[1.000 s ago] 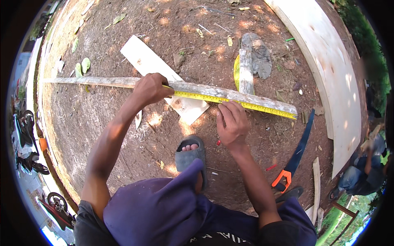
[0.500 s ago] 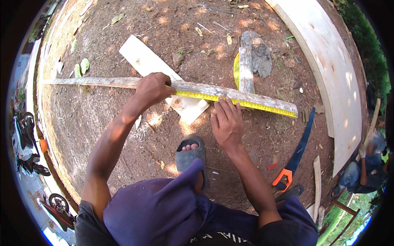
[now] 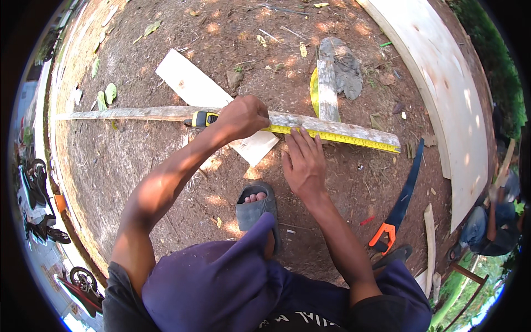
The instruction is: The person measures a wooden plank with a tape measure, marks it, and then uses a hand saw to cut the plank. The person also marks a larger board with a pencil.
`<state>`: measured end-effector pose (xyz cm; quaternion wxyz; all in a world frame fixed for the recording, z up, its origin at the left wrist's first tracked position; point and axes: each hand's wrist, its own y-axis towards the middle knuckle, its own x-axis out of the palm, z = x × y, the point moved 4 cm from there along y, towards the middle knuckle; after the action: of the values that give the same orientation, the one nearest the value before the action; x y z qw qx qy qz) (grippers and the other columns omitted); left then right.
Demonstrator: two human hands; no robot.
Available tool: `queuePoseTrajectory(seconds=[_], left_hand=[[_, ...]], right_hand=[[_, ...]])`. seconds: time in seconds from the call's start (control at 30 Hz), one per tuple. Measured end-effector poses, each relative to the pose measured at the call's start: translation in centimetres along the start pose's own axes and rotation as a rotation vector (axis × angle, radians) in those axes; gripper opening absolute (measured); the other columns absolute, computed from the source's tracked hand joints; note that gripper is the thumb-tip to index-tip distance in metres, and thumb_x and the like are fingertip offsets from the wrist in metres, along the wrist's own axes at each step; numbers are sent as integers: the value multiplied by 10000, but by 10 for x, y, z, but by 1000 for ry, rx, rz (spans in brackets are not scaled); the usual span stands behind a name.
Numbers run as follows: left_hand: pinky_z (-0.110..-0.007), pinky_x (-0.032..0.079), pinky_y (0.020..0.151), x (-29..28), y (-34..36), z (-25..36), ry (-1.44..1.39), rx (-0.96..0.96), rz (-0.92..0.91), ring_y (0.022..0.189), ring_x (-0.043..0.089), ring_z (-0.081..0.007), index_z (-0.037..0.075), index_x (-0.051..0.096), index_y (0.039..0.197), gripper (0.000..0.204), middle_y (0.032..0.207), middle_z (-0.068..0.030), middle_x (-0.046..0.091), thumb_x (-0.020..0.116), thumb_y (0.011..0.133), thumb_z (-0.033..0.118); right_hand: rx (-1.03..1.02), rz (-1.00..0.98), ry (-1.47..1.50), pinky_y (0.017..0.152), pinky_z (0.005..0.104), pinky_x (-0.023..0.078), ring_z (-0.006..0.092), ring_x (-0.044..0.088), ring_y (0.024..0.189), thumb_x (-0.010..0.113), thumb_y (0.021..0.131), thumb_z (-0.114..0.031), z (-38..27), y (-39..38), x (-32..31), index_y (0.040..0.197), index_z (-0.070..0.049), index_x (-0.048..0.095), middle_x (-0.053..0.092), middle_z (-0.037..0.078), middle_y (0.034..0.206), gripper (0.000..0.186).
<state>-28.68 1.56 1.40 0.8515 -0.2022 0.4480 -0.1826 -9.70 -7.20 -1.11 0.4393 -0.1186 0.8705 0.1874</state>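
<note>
Though left fingers (image 3: 261, 118) hide part, yellow tape (image 3: 334, 136) seems straight.

Dark short sleeves (image 3: 124, 293), white lettering (image 3: 315, 319) — loose navy legwear (image 3: 207, 276), grey open-toed sandal (image 3: 254, 211)

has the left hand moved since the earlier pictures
Yes, the left hand moved right: from the left edge of the pale short board to over its right edge.

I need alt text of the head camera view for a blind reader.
A person's left hand curls over a weathered wooden strip with a yellow tape measure stretched along its edge; the right hand touches the tape. A pale board lies underneath, an orange-handled saw on the dirt.
</note>
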Motion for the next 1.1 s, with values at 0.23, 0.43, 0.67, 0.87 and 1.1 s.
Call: queuePoseTrajectory(seconds=[0.23,0.43,0.67,0.87,1.1], left_hand=[[-398,563,724,8,16,-7,-87,-17,-39,754,725,-296,37,787,879,238,797,-189,734,752,725,215],[-372,547,685,13,28,-21,-165,-55,-73,698,692,-252,15,781,859,251,751,-173,718,789,690,200],[-342,492,608,5,32,-11,-155,-209,-225,668,642,-219,-20,774,837,211,745,-129,715,795,696,136],[-336,496,609,4,41,-11,-234,-162,-354,694,649,-196,-32,775,831,205,784,-111,729,806,724,140],[-332,494,603,10,49,-12,-180,-217,-400,680,633,-187,-14,773,835,201,780,-101,724,798,729,155]], right_hand=[[-13,0,-10,1148,565,340,331,515,1340,685,878,-139,3,-2,3,1231,14,649,619,163,1339,387],[-14,5,-7,1147,571,337,333,507,1350,678,878,-129,4,-4,5,1236,17,646,614,166,1347,389],[-13,2,-21,1146,571,339,323,507,1351,679,876,-124,4,-5,7,1234,4,650,612,155,1353,381],[-17,17,-29,1150,563,337,318,508,1348,688,867,-117,4,-6,7,1244,-2,644,608,147,1356,396],[-61,54,7,1139,547,357,318,523,1328,691,854,-97,-1,-6,4,1228,0,644,602,155,1346,388]])
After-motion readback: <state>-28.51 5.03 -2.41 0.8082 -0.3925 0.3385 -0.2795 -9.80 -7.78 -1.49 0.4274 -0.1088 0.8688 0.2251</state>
